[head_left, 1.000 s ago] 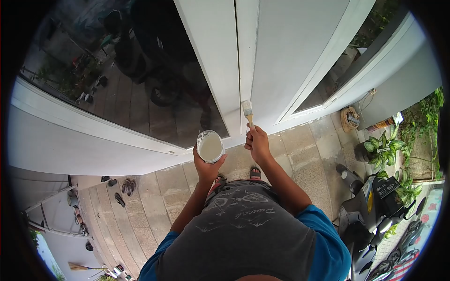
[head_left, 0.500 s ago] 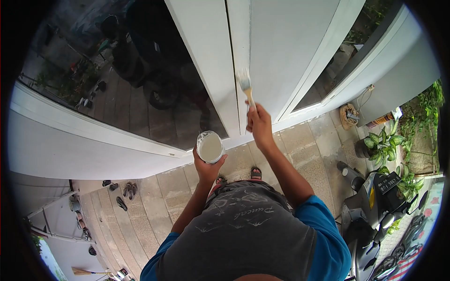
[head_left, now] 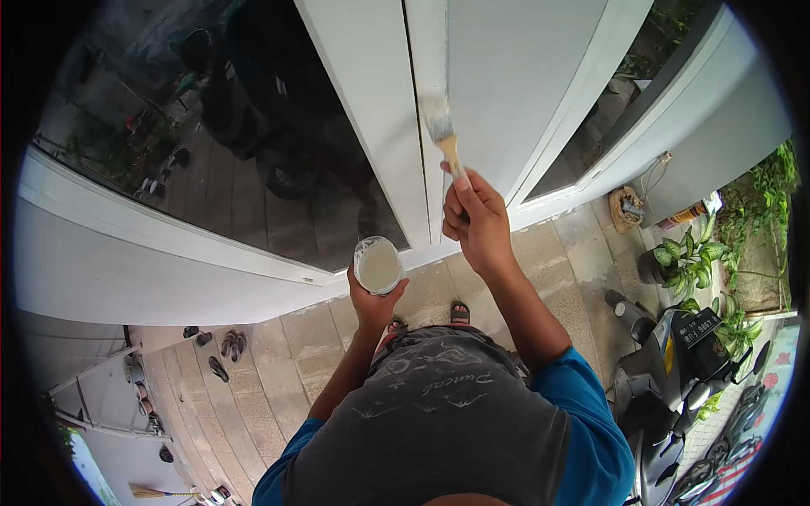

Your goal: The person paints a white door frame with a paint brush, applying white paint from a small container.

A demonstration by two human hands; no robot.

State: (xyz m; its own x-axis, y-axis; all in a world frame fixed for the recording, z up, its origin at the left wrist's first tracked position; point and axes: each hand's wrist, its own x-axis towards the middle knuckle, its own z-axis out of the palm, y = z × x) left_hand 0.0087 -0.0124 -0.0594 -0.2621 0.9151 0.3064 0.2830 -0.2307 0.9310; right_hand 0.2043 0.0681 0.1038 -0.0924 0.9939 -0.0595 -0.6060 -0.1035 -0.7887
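Note:
My right hand [head_left: 478, 217] is closed around the wooden handle of a paintbrush [head_left: 445, 139]. The whitish bristles meet the white door frame [head_left: 433, 51], close to a long dark vertical gap. In my left hand [head_left: 376, 305] is a small white tub of paint [head_left: 379, 266], gripped round its side with the mouth facing up. Pale, off-white paint shows inside, and smears coat the rim. The tub is held below the brush, near the lower corner of a dark glass pane [head_left: 312, 194].
Tiled paving [head_left: 287, 363] lies underfoot. Sandals [head_left: 229, 346] lie at the left, with a broom [head_left: 156, 490] farther down. At the right are a bag [head_left: 626, 209], potted plants [head_left: 692, 257] and a parked motorbike [head_left: 666, 363].
My right hand has come slightly nearer and to the right, its wrist turned, while the brush tip has slid a little up the frame. My left hand and the tub stay put.

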